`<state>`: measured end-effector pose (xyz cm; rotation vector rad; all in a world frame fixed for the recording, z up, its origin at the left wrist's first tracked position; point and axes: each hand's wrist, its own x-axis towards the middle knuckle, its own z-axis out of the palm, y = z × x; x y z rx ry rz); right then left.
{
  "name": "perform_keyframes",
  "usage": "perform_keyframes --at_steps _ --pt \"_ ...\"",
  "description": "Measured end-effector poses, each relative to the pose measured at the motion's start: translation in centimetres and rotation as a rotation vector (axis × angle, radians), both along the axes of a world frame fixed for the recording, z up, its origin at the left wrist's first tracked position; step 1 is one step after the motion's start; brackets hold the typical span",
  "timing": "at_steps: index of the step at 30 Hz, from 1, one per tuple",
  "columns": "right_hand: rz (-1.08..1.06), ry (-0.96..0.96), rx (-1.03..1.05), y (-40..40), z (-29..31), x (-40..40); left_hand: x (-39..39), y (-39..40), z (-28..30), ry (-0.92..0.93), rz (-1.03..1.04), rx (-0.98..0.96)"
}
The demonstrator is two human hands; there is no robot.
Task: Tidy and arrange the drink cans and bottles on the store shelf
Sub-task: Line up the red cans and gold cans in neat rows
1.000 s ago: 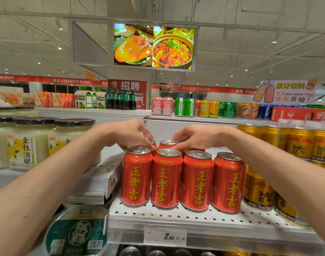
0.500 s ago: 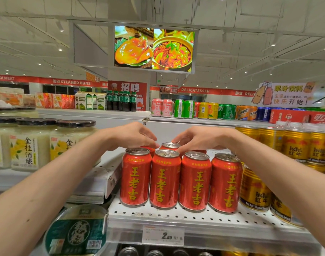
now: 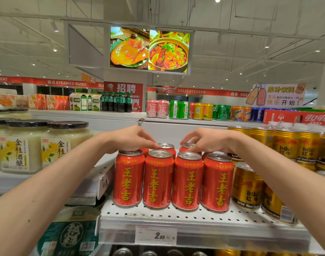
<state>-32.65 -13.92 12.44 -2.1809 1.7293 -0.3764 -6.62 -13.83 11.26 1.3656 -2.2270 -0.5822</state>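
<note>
Four red drink cans (image 3: 158,179) stand in a front row on the white perforated shelf (image 3: 176,216). More red cans stand behind them. My left hand (image 3: 131,139) reaches over the leftmost front can, and its pinched fingertips touch the rim of a rear red can (image 3: 166,146). The fingers of my right hand (image 3: 208,140) curl down around the top of another rear red can (image 3: 188,145). The bodies of the rear cans are hidden by the front row.
Gold Red Bull cans (image 3: 247,185) crowd the shelf just right of the red cans. Large jars with black lids (image 3: 65,143) stand on the left shelf. A price tag (image 3: 156,235) hangs on the shelf edge. Assorted cans (image 3: 198,110) line a far counter.
My right hand has shifted slightly to the right, which uncovers a second rear can top between the hands. My left hand stays over the left cans.
</note>
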Motion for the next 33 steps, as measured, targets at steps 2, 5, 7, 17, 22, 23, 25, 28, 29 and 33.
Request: perform_keyframes --at_steps 2,5,7,17,22,23,25,28,29,33 --pt "0.020 -0.031 -0.003 0.1 -0.1 0.2 0.0 0.0 -0.1 0.006 0.006 0.002" --pt "0.039 -0.050 0.025 0.4 0.0 0.8 0.0 0.2 -0.1 0.013 0.015 0.015" --pt "0.043 -0.048 0.029 0.3 0.1 0.9 0.0 0.2 -0.1 0.013 0.020 0.018" --pt "0.041 -0.101 0.016 0.4 -0.3 1.0 0.0 0.1 -0.5 0.054 0.060 0.033" --pt "0.054 -0.137 0.047 1.2 0.1 0.6 0.1 0.7 -0.6 0.089 0.055 -0.054" --pt "0.052 -0.144 0.048 1.3 0.1 0.5 0.1 0.9 -0.5 0.098 0.049 -0.083" --pt "0.048 -0.133 0.020 1.6 0.0 0.3 0.4 1.4 -0.5 0.110 0.042 -0.153" --pt "0.026 -0.146 -0.096 2.5 -0.2 -0.1 0.8 2.4 -0.9 0.095 0.030 -0.251" --pt "0.023 -0.175 -0.148 3.0 -0.3 -0.3 1.0 2.6 -1.0 0.084 0.036 -0.298" --pt "0.000 -0.227 -0.385 5.7 -0.9 -1.0 1.1 4.4 -1.8 0.062 0.018 -0.448"
